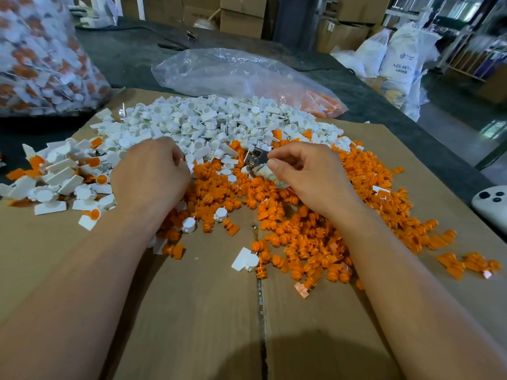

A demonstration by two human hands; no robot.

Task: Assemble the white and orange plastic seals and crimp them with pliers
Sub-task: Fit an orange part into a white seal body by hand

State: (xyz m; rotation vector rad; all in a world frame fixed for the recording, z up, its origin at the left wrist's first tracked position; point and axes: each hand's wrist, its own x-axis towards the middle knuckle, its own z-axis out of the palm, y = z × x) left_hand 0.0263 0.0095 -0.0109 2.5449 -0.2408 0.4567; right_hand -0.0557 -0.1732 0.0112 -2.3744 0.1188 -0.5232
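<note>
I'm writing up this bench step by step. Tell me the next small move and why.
Probably bring the left hand across to the head of the pliers with a piece to crimp. The right hand grips the pliers, their metal head pointing toward the left hand, whose fingers are curled at the edge of the white pieces. What they hold is hidden.

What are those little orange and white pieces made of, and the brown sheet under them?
The orange pieces and white pieces look like moulded plastic: even colour, smooth faces, identical shapes. The brown sheet looks like matte cardboard, with a seam down its middle.
</note>
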